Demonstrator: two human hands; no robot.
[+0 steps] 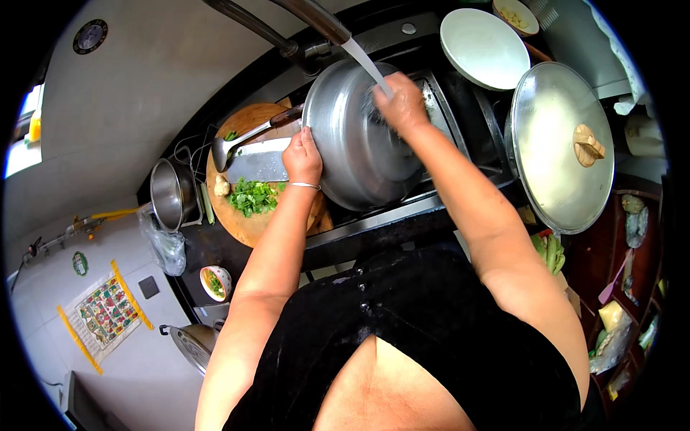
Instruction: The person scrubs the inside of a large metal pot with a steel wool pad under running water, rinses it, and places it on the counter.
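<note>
A large metal pot (pixel 345 161) sits tilted over the sink (pixel 450 116). My left hand (pixel 303 159) grips its left rim, thumb on top. Water pours from the tap (pixel 337 31) onto my right hand (pixel 400 102), which lies against the pot's wet surface. That hand is blurred and its fingertips are partly hidden. Left of the pot, a round wooden cutting board (pixel 237 229) carries a cleaver (pixel 257 166), chopped green herbs (pixel 252 198) and a piece of ginger (pixel 221 186). A ladle (pixel 220 153) with a dark handle rests across the board.
Right of the sink stand a white bowl (pixel 485 48) and a big pan under a domed lid (pixel 555 145). A smaller bowl (pixel 517 16) holds pale pieces. To the left are a steel pot (pixel 168 194), a plastic bag (pixel 164 242) and a patterned bowl (pixel 215 284) with chopped greens.
</note>
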